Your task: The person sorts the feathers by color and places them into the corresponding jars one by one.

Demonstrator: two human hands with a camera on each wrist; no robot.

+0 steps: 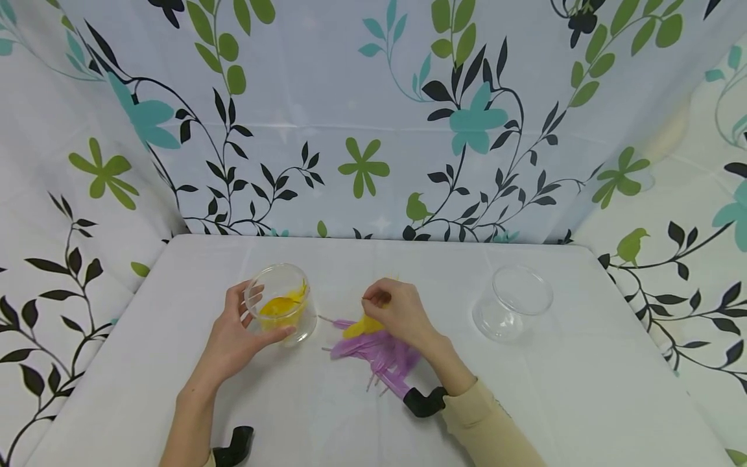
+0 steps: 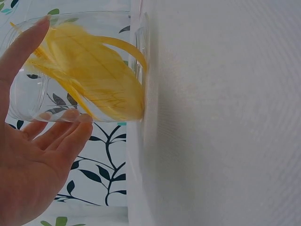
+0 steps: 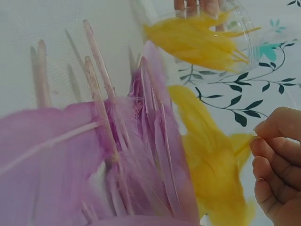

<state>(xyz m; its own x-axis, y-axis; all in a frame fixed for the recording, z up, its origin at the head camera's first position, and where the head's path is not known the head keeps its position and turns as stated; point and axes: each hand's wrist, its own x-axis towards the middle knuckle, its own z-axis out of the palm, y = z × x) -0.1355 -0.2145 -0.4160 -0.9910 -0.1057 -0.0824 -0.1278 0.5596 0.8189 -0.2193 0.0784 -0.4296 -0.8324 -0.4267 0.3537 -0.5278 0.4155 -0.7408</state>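
On the left, a clear glass jar [image 1: 303, 327] stands upright on the table with several yellow feathers [image 2: 94, 70] inside. My left hand [image 1: 239, 337] holds this jar, thumb on the near side and fingers round its far side. Over a pile of purple feathers [image 1: 379, 350], my right hand [image 1: 403, 311] pinches the thin end of a yellow feather [image 3: 242, 146] between thumb and forefinger. More yellow feather vanes [image 3: 207, 165] show beside the purple ones. How many yellow feathers lie there I cannot tell.
A second clear glass jar [image 1: 496, 318] stands at the right, with no feathers visible in it. White cloth covers the table [image 1: 583, 402]. Leaf-patterned curtains [image 1: 327, 117] rise behind the table and at both sides. Black camera mounts [image 1: 425, 402] sit at the wrists.
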